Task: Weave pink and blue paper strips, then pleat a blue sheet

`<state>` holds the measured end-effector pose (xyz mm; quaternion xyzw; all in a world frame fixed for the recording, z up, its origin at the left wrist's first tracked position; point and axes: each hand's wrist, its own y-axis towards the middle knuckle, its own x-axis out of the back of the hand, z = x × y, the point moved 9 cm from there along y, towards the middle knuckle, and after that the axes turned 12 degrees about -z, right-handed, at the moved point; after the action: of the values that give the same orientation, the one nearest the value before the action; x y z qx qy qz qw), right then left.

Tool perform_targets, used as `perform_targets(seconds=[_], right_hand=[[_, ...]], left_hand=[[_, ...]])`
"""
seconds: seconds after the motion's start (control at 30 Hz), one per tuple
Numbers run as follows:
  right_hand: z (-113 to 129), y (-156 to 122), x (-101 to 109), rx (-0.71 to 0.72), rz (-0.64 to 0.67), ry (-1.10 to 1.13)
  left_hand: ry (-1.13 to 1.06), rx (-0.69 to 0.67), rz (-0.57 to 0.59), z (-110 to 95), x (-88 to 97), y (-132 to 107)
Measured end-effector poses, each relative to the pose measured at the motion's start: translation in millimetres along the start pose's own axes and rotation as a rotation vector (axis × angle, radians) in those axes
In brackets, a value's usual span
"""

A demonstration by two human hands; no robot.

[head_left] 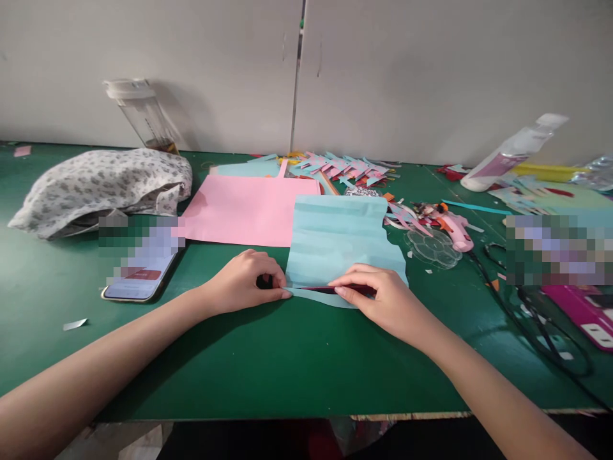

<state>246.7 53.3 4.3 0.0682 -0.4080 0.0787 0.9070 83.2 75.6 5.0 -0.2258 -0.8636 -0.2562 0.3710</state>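
Note:
A light blue sheet of paper (340,239) with crosswise creases lies on the green table, its right edge wavy. Along its near edge runs a folded strip, and a thin dark red object (313,289) shows in the fold; its kind is unclear. My left hand (251,281) pinches the left end of this strip between thumb and fingers. Farther right, my right hand (378,291) pinches the same near edge, its thumb in front. Part of the strip is hidden under the right hand. Behind and to the left, a pink sheet (244,207) lies flat, partly under the blue paper.
A phone (143,275) and a patterned cloth pouch (110,185) are at left, near a clear bottle (143,115). Paper strips (345,167) lie behind. A pink glue gun (457,233), its black cable (517,313), a bottle (512,153) and a magenta object (579,313) occupy the right.

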Motion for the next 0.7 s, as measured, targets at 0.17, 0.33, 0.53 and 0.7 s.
perform_targets(seconds=[0.17,0.33,0.53,0.7], right_hand=[[-0.7,-0.6,-2.9,-0.002,0.021,-0.004],[-1.3,-2.5,-4.3,-0.006,0.074,-0.014],[-6.3,-5.1,-0.7,-0.03,0.086,-0.013],[-7.2,-5.7,1.2,-0.027,0.092,-0.031]], left_hand=[[0.006,0.002,-0.001,0.5,-0.2,-0.6],[-0.001,-0.004,-0.001,0.5,-0.5,-0.6],[0.0,-0.007,0.0,-0.1,-0.1,-0.2],[-0.001,-0.014,-0.004,0.3,-0.6,-1.0]])
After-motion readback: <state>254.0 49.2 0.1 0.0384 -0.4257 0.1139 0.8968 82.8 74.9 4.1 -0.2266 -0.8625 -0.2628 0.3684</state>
